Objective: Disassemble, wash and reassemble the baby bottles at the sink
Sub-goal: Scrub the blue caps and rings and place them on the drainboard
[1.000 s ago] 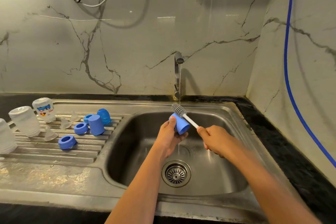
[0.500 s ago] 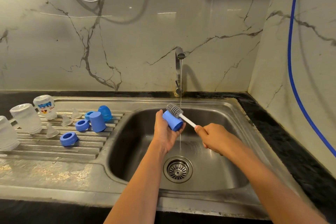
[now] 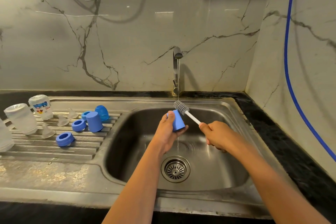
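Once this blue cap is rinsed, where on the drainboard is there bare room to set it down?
Bare ribs lie on the drainboard between the nearest blue ring and the basin, and the flat strip in front of that ring is free too. The back left is crowded with bottles, teats, rings and caps.

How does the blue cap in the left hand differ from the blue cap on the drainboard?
Pose: the held cap is tilted; the drainboard cap stands upright. State: the left hand grips the held cap, brush at its upper end; the drainboard cap stands untouched. Both are blue and tapered.
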`<action>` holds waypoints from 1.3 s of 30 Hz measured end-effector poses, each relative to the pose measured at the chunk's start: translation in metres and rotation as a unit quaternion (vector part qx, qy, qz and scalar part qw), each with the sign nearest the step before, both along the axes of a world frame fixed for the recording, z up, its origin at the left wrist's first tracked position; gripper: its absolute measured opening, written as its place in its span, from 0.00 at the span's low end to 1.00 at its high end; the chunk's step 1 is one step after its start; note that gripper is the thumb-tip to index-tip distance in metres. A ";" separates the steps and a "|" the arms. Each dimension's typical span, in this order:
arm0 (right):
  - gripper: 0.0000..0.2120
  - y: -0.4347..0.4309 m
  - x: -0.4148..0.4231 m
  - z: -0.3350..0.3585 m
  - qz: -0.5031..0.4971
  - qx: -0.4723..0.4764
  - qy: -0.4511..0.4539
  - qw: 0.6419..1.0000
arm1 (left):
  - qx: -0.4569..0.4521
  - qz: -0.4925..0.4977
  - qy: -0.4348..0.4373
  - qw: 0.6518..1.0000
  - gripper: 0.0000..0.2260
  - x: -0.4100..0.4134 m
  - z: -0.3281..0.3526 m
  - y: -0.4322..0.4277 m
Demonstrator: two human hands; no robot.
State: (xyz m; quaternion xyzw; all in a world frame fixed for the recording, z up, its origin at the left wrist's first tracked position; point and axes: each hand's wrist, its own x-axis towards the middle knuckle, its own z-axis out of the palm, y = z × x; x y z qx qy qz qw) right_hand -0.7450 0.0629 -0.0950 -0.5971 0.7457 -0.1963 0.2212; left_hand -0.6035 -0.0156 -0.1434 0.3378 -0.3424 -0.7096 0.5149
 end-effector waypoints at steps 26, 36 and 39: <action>0.25 -0.001 -0.005 0.001 0.013 -0.009 0.024 1.000 | 0.032 -0.006 -0.006 0.999 0.13 0.001 -0.004 0.000; 0.25 0.004 -0.008 -0.001 0.035 0.076 0.034 0.996 | 0.063 0.116 0.014 0.991 0.16 0.012 -0.014 -0.014; 0.25 0.000 -0.004 -0.005 0.016 0.042 0.043 0.998 | 0.039 0.060 -0.005 0.997 0.13 0.009 -0.011 -0.010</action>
